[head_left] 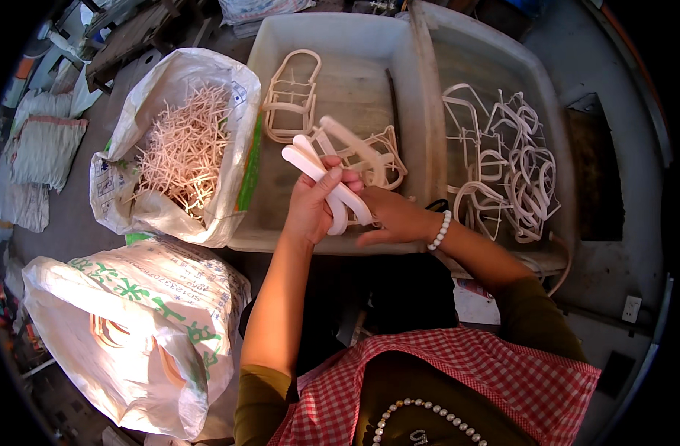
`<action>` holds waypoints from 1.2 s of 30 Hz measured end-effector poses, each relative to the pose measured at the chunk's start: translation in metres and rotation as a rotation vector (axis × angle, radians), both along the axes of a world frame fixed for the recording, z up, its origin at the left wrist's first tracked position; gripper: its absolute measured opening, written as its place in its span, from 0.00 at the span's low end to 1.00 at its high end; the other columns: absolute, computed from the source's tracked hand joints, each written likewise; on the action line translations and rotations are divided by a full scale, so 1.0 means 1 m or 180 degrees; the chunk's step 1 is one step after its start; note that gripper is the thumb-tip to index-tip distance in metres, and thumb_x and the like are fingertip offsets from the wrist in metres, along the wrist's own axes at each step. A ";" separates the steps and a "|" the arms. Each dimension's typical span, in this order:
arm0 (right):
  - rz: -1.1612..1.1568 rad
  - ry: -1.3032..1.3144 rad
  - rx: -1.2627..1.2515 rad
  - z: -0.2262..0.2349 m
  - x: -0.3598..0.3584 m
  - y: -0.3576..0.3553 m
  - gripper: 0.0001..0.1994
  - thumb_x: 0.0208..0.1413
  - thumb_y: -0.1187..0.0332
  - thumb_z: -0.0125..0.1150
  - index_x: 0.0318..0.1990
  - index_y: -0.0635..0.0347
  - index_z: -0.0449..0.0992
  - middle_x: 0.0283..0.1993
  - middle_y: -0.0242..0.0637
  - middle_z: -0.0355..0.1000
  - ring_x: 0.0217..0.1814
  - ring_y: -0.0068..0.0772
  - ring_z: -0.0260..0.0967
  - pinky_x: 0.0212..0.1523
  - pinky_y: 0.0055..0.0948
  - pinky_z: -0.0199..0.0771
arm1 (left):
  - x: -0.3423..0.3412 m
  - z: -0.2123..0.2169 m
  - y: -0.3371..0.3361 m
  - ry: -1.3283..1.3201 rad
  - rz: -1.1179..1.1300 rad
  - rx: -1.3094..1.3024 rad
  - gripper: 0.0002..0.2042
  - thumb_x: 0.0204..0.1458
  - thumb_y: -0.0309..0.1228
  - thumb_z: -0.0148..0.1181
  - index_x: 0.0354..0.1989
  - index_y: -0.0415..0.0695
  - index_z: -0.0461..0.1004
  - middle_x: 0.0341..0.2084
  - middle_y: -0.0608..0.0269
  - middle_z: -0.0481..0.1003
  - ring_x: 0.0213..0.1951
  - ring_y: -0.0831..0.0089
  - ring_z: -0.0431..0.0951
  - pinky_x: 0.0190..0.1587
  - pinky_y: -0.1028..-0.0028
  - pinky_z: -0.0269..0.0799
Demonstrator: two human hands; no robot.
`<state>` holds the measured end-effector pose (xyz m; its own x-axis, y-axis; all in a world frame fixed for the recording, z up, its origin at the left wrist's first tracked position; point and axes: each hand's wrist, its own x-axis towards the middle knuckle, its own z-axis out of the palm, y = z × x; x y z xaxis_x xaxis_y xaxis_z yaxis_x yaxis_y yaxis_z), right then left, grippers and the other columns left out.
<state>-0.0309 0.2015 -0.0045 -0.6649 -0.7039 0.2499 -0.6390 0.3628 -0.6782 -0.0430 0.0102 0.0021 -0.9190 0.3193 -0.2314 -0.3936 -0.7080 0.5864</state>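
Over the middle bin, my left hand (314, 201) is closed around a small bundle of pale pink, curved plastic strips (338, 204) with rounded ends. My right hand (399, 215), with a white bead bracelet at its wrist, is right beside the lower ends of the bundle. Its thumb sticks out, while its other fingertips are hidden behind the strips. Just beyond my hands, more pale plastic frames (388, 156) lie loosely in the grey plastic bin (340, 33). A single rounded frame with crossbars (291, 97) rests near that bin's far left corner.
On the right, a second bin (488, 44) holds a tangle of looped plastic frames (529, 167). To the left stands an open white sack (143, 97) full of thin pink plastic sticks (187, 149). Nearer, another open sack (65, 312) has curved pieces (109, 331) inside.
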 end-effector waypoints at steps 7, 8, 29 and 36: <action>-0.1010 -0.4933 -0.3086 0.015 -0.057 -0.015 0.18 0.61 0.56 0.53 0.50 0.61 0.69 0.44 0.43 0.73 0.46 0.37 0.71 0.50 0.35 0.70 | 0.009 0.007 0.003 0.0161 -0.0711 -0.1159 0.09 0.55 0.34 0.59 0.38 0.43 0.69 0.17 0.67 0.68 0.18 0.76 0.68 0.23 0.75 0.66; -0.0793 -0.4990 -0.3299 0.014 -0.066 -0.020 0.17 0.62 0.58 0.52 0.50 0.60 0.68 0.43 0.40 0.73 0.47 0.35 0.71 0.50 0.35 0.70 | 0.013 0.007 0.005 0.0236 -0.0804 -0.1644 0.10 0.55 0.35 0.60 0.37 0.42 0.69 0.16 0.67 0.67 0.16 0.77 0.67 0.21 0.76 0.65; -0.0269 0.1229 -0.2320 0.168 -0.146 -0.138 0.29 0.59 0.69 0.55 0.67 0.61 0.53 0.57 0.47 0.65 0.42 0.31 0.69 0.47 0.28 0.69 | 0.006 -0.015 0.001 -0.0702 -0.0496 -0.1979 0.12 0.54 0.35 0.59 0.30 0.39 0.69 0.12 0.68 0.63 0.12 0.77 0.63 0.14 0.75 0.60; -0.2114 -0.0218 -0.0456 -0.045 -0.157 -0.023 0.12 0.59 0.61 0.51 0.32 0.61 0.70 0.22 0.44 0.66 0.24 0.39 0.65 0.27 0.35 0.64 | -0.002 -0.009 -0.024 -0.0850 -0.0244 -0.1768 0.10 0.55 0.34 0.58 0.31 0.40 0.70 0.12 0.70 0.62 0.12 0.78 0.61 0.15 0.76 0.59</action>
<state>-0.1878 0.1787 -0.0500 -0.9620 -0.1042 0.2522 -0.2659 0.5668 -0.7798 -0.0447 -0.0136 -0.0074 -0.7856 0.1481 -0.6008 -0.6153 -0.2892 0.7333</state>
